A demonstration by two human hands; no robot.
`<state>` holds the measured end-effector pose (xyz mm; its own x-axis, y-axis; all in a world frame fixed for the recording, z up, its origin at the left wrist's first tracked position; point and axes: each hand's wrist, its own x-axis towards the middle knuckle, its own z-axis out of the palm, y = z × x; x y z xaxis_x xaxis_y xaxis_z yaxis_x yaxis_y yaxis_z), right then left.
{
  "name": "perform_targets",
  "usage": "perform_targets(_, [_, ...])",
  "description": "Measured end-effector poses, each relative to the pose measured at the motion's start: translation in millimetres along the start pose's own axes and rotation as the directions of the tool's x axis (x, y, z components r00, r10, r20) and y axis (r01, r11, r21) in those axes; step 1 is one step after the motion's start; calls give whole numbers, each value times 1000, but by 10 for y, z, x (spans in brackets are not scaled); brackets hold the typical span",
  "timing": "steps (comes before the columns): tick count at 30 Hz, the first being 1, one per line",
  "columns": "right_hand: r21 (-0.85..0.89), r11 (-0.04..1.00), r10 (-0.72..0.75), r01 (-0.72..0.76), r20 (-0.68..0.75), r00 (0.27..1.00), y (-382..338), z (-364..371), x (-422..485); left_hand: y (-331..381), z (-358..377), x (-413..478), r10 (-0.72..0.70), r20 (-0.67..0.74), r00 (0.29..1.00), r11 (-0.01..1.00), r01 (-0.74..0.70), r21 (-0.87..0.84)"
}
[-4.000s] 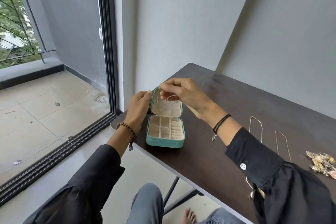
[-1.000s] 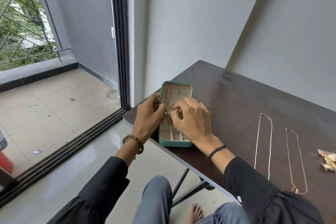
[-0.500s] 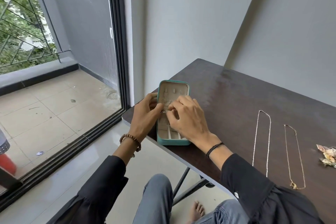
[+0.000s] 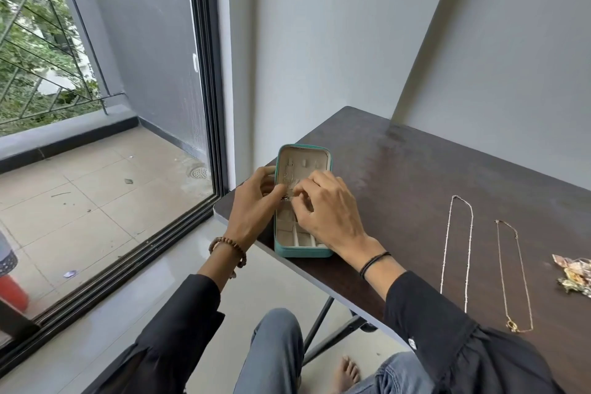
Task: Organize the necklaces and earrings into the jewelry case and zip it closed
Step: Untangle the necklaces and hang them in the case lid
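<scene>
A teal jewelry case (image 4: pixel 303 253) lies open flat at the table's near left corner, its beige lid lining (image 4: pixel 315 160) facing up. A thin silver necklace (image 4: pixel 288 174) hangs inside the lid. My left hand (image 4: pixel 256 205) grips the case's left side at the hinge, thumb near the necklace's lower end. My right hand (image 4: pixel 326 211) hovers over the case middle, fingertips pinching the necklace's lower end. A silver chain necklace (image 4: pixel 457 249) and a gold chain necklace (image 4: pixel 515 275) lie stretched out on the table to the right. A pile of earrings (image 4: pixel 575 275) sits at the far right edge.
The dark wooden table (image 4: pixel 399 176) stands against a grey wall. Its left edge runs close to a glass sliding door (image 4: pixel 204 73) onto a balcony. My knees and a bare foot show under the table's front edge.
Four seconds ago the lid stood upright with my right hand hanging the necklace at its top. The lid now lies flat, and both hands work at the necklace's lower end near the hinge.
</scene>
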<state>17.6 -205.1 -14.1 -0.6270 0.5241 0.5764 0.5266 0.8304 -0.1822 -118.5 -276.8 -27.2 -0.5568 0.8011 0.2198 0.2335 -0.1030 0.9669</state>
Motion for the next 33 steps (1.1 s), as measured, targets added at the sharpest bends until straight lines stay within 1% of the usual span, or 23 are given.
perform_targets(2, [37, 999, 7, -6, -12, 1000, -2, -21, -4, 13, -20, 8, -35, -6, 999, 999, 35, -15])
perform_targets(4, [83, 996, -16, 17, -11, 1000, -13, -41, -15, 31, -46, 17, -89, 4, 996, 992, 89, -93])
perform_targets(7, [121, 991, -63, 60, 20, 998, -22, -60, -21, 52, -49, 14, -109, 21, 994, 980, 111, -164])
perform_targets(10, [97, 994, -61, 56, 52, 997, -3, -42, 0, 82, -51, -3, -101, 32, 994, 973, 105, -205])
perform_targets(14, [81, 997, -12, 9, 34, 999, -15, -23, 37, 104, -57, -10, -91, 37, 995, 964, 97, -246])
perform_targets(17, [45, 999, -5, 3, 30, 1000, -57, -38, 80, 103, -56, -7, -97, 41, 994, 956, 104, -274])
perform_targets(20, [2, 1000, 7, -7, 67, 998, -77, -82, 137, 89, -67, -1, -91, 47, 995, 952, 101, -290])
perform_targets(22, [-24, 1000, -2, 5, 103, 995, -88, -110, 180, 90, -69, 1, -83, 50, 995, 953, 94, -288])
perform_targets(26, [-67, 995, -62, 74, 169, 984, -114, -160, 259, 88, -59, -2, -77, 51, 996, 952, 89, -292])
perform_targets(29, [-52, 995, -70, 83, 212, 975, -91, -183, 296, 77, -59, 1, -80, 52, 995, 952, 92, -293])
perform_targets(33, [-11, 995, -94, 99, 220, 971, -40, -201, 344, 57, -65, 9, -73, 61, 995, 950, 88, -300])
